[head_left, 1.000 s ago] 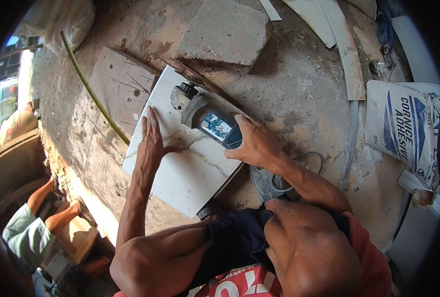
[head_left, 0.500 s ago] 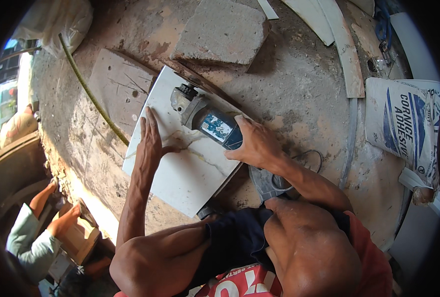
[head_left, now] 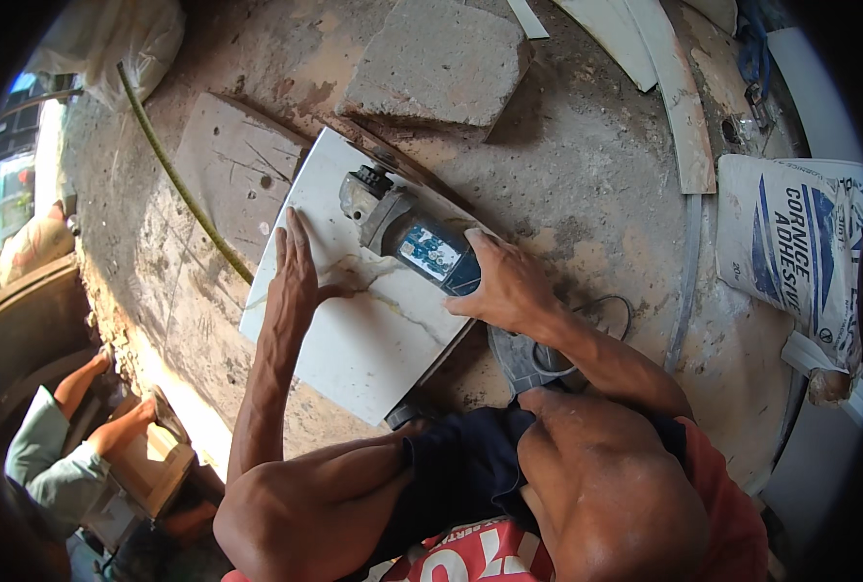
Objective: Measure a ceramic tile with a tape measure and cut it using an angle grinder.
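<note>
A blue and grey angle grinder [head_left: 425, 250] lies over a white marbled tile [head_left: 373, 364], its metal head pointing up and left. My right hand [head_left: 506, 281] is wrapped around the rear end of the grinder's body. On the left part of the tile my left hand [head_left: 295, 272] rests flat, fingers stretched toward the far edge and thumb out to the side. The grinder's disc is hard to make out beside the tile's far right edge. Below the tile's near right edge is a dark, shaded support.
Concrete slabs [head_left: 436, 68] lie beyond the tile, with a yellow-green hose [head_left: 179, 184] at left. Pale curved strips [head_left: 679, 107] and a white and blue bag [head_left: 785, 238] are at right. A grey cable [head_left: 606, 315] loops by my right forearm. Another person's legs [head_left: 82, 436] show at lower left.
The grinder and my right hand have shifted slightly to the right and nearer to me. My left hand stays on the tile. The other person's legs have moved a little.
</note>
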The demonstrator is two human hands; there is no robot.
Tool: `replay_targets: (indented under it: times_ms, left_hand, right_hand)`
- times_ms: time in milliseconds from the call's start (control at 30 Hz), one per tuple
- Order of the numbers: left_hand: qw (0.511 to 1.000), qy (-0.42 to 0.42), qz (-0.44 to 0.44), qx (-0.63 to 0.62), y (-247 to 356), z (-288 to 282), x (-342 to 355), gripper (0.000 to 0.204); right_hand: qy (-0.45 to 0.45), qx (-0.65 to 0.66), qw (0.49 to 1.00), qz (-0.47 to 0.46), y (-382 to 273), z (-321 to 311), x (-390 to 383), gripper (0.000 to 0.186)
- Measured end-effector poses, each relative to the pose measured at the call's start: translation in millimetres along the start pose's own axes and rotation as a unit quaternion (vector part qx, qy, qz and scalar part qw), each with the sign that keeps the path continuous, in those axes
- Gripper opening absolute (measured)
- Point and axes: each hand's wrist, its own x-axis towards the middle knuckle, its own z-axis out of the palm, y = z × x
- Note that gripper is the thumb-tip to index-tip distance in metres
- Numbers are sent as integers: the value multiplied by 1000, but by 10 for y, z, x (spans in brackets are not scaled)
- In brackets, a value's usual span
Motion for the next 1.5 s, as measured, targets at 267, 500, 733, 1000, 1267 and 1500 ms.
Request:
replay_targets:
  times_ms: [267,500,733,1000,1267,1500]
  left_hand:
    - [1000,7,8,0,-17,1,0,131]
    - [1000,6,8,-4,-33,41,10,131]
    - [1000,15,15,-6,-80,-1,-20,132]
    - [1000,11,29,3,-92,72,8,132]
    - [1000,3,13,11,-59,47,4,133]
    - [1000,3,4,-3,-59,13,-4,133]
  right_hand:
    - [1,-2,1000,1,-11,-28,-34,88]
    - [-2,2,1000,1,25,-13,-45,87]
    - [18,1,1000,-18,8,-4,-67,85]
    - [15,1,1000,-4,55,1,-74,79]
    - [53,3,998,-26,105,44,-103,77]
    - [55,0,998,-29,112,60,-115,76]
